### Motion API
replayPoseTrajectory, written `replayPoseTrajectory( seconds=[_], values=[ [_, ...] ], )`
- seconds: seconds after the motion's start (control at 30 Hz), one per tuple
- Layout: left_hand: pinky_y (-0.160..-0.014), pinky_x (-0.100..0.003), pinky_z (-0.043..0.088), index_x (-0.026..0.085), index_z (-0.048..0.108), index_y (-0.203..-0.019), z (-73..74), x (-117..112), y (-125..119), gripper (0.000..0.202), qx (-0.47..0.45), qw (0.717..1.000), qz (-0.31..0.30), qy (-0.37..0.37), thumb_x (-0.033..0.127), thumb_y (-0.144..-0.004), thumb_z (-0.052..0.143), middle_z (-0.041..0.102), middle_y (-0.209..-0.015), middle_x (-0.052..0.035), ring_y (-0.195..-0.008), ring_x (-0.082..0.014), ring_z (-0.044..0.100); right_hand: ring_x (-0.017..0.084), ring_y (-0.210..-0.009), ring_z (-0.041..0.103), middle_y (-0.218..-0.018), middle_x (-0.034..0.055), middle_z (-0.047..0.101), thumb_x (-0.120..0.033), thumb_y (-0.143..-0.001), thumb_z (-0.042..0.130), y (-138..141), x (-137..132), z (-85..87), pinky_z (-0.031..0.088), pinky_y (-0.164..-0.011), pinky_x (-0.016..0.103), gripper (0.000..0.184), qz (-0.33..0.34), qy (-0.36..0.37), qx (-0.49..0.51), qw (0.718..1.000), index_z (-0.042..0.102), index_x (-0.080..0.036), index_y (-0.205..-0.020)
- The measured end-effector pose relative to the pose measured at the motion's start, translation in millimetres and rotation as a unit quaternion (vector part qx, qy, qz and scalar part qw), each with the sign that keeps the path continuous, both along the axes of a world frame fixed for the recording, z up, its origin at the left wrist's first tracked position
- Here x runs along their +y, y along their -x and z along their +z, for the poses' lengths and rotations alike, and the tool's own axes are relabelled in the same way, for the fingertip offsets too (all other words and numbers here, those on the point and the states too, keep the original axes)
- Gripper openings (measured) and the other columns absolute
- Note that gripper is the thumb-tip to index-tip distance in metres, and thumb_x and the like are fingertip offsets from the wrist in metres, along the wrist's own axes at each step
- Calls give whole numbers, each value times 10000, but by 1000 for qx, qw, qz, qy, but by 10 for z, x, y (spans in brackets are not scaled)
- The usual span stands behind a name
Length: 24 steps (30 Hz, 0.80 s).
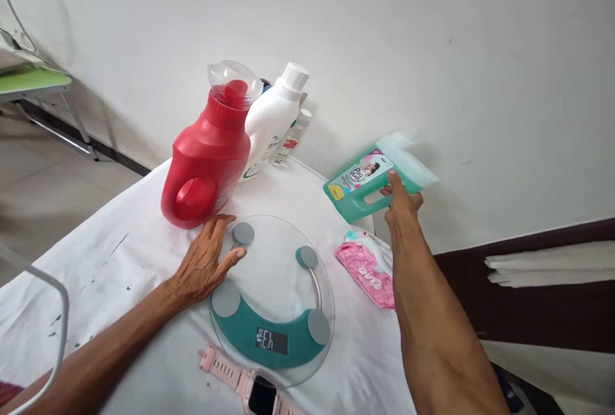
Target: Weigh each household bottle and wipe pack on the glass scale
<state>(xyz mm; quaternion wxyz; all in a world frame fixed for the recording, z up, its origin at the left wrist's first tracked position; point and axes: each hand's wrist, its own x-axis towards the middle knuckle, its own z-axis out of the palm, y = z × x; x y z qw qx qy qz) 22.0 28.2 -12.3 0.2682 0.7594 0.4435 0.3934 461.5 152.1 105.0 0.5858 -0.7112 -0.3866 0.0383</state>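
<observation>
My right hand (402, 200) grips the handle of a green detergent bottle (358, 178), tilted near the wall at the table's far right corner. Its label faces me, and its pale top points right. My left hand (209, 255) rests at the left rim of a round glass scale (273, 274), fingers apart and holding nothing. The scale has grey pads, a teal band and a lit display (272, 341). Just beyond my left hand stands a red jug (206, 159) with a clear cap.
Behind the red jug are a white bottle (276, 117) and a small clear bottle (291, 139). A pink packet (368, 268) lies right of the scale; a pink smartwatch (262, 392) lies at its near edge. A white cable (62, 312) hangs at left, and a green-topped table (33, 80) stands beyond.
</observation>
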Motion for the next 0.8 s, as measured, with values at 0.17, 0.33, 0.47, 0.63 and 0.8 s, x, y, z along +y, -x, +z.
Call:
replayPoseTrajectory(
  seconds=[0.17,0.33,0.47,0.63,0.8],
  values=[
    [-1095,-538,548,192,499,-1450,4,11,1,535,-4,1000,-5,15,578,-1087,424,617,-1364,-166,-1285,-330,630,120,-493,455,-491,-97,455,-279,-840,792,33,93,-72,462,-497,293,306,-29,-25,100,994,513,-255,-716],
    [-1076,-547,563,175,521,-1431,44,23,4,569,-4,1000,0,29,605,-1071,426,619,-1365,-179,-1286,-342,636,99,-381,373,-410,-111,428,-211,-728,868,179,159,-117,412,-394,282,374,-64,-83,106,989,515,-252,-612],
    [-1069,-544,564,157,540,-1427,28,9,-10,630,-5,999,3,36,654,-1063,409,612,-1375,-184,-1263,-338,649,57,-381,302,-455,-134,404,-200,-738,832,343,14,-100,318,-348,242,387,-69,-139,74,985,474,-255,-602],
    [-1089,-538,549,151,542,-1432,33,-5,-20,681,-7,999,7,40,700,-1058,393,609,-1385,-192,-1273,-337,642,73,-480,437,-629,-70,526,-269,-829,742,590,-494,14,395,-445,267,244,45,-186,-33,981,572,-216,-662],
    [-1093,-555,545,153,549,-1415,33,5,-12,676,2,1000,-4,30,705,-1056,396,617,-1375,-191,-1280,-346,635,91,-469,463,-699,-41,511,-277,-933,565,958,-996,340,411,-478,301,246,163,-201,-95,961,569,-235,-690]
  ],
)
